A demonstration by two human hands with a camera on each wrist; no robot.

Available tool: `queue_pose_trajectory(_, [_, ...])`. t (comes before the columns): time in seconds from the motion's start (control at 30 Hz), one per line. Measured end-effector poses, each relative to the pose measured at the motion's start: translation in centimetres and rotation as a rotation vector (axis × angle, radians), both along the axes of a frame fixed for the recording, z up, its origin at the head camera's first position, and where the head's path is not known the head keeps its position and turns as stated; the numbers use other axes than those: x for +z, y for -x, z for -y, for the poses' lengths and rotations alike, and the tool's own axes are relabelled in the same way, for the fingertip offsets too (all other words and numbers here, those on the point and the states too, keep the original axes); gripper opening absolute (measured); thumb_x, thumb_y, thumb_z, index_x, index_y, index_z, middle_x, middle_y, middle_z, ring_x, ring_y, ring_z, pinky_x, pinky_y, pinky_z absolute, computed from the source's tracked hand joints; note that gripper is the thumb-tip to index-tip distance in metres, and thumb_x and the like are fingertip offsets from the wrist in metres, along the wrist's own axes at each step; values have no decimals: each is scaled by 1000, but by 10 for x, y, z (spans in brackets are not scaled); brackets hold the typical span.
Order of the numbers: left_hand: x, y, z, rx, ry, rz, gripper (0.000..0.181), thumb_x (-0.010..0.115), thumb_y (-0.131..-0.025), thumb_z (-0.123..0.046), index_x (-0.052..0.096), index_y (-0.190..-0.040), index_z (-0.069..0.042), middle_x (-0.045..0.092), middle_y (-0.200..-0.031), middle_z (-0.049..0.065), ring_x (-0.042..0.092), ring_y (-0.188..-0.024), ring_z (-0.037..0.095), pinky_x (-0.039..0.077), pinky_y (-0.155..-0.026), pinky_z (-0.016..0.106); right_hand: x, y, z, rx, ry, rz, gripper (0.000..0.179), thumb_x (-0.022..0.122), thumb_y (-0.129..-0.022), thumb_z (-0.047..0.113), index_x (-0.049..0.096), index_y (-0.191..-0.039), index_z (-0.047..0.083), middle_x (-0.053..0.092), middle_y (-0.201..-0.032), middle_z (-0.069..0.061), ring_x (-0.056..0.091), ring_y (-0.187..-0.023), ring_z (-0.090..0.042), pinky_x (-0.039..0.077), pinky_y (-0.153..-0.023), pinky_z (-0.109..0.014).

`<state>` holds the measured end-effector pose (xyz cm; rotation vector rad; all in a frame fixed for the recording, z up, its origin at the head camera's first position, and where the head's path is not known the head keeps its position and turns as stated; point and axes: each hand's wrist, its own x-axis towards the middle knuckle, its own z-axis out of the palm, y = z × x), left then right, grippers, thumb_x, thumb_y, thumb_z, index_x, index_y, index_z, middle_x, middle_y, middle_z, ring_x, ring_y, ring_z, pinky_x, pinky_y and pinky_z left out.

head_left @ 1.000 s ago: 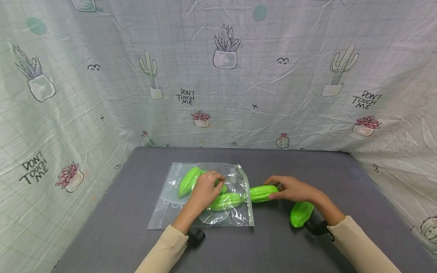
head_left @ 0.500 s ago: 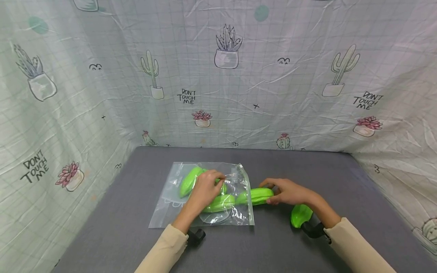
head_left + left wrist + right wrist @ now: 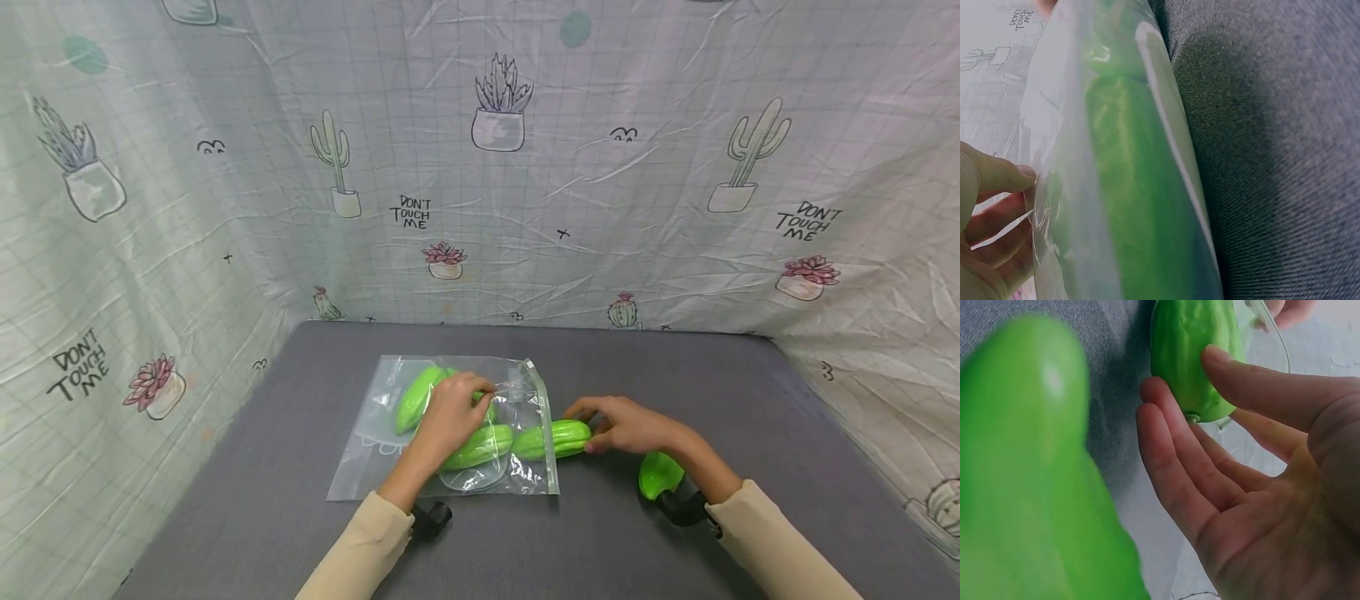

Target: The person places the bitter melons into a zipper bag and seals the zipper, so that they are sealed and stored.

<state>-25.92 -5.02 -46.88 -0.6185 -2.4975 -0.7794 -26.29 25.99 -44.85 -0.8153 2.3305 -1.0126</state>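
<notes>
A clear zip bag (image 3: 360, 467) lies flat with its mouth toward the right, and several bright green ribbed gourds show through its film. My left hand (image 3: 453, 412) rests over the bag and pinches its upper film. In the left wrist view, thumb and fingers (image 3: 1004, 175) meet the film beside a gourd (image 3: 1135, 181). One gourd (image 3: 572, 437) lies partly inside the bag mouth. My right hand (image 3: 626, 423) grips its outer end, the thumb on one side and fingertips on the other, as the right wrist view shows on the gourd (image 3: 1194, 356).
Another green gourd (image 3: 660, 475) lies on the dark grey table (image 3: 600, 542) below my right wrist, large and near in the right wrist view. A printed cactus curtain (image 3: 540, 208) stands behind the table and along both sides.
My right hand has moved left, and the gourd it grips has slid deeper into the bag mouth. The left hand stays in place on the bag.
</notes>
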Motion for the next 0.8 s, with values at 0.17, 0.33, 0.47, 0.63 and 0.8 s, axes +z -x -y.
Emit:
queue_pose_trajectory(0.17, [1,0,0,-4,4,-21,10,77,-87,-4,80,-96,-7,78,-91,4,65,-72,13,52,-68,26,-3,0,3,0,4,-12,48,73,-95,9,58,-140,7,61,-133,-26,73,-103,-29,62,-77,-40])
queue_pose_trajectory(0.33, [1,0,0,-4,0,-29,10,78,-87,-5,80,-96,-7,78,-92,4,67,-74,15,53,-69,28,-5,-1,7,-2,11,-39,46,74,-94,10,58,-137,7,63,-128,-24,73,-101,-27,61,-76,-32])
queue_pose_trajectory(0.47, [1,-1,0,1,1,-25,11,78,-86,-4,80,-96,-8,78,-92,4,68,-77,17,54,-70,30,-6,-3,10,-11,20,-49,46,76,-92,12,57,-134,6,65,-124,-21,73,-98,-23,60,-74,-28])
queue_pose_trajectory(0.63, [2,-1,0,3,1,-26,11,78,-85,-4,80,-96,-8,78,-92,4,69,-78,18,55,-71,32,-8,-4,13,-23,23,-49,46,77,-92,13,58,-132,6,64,-123,-20,73,-95,-21,59,-73,-28])
queue_pose_trajectory(0.8, [2,-1,1,2,-3,-21,11,78,-86,-4,80,-96,-7,78,-92,4,69,-78,18,54,-71,32,-10,-5,16,-35,50,-54,42,78,-91,10,57,-126,2,64,-117,-19,72,-90,-20,60,-71,-28])
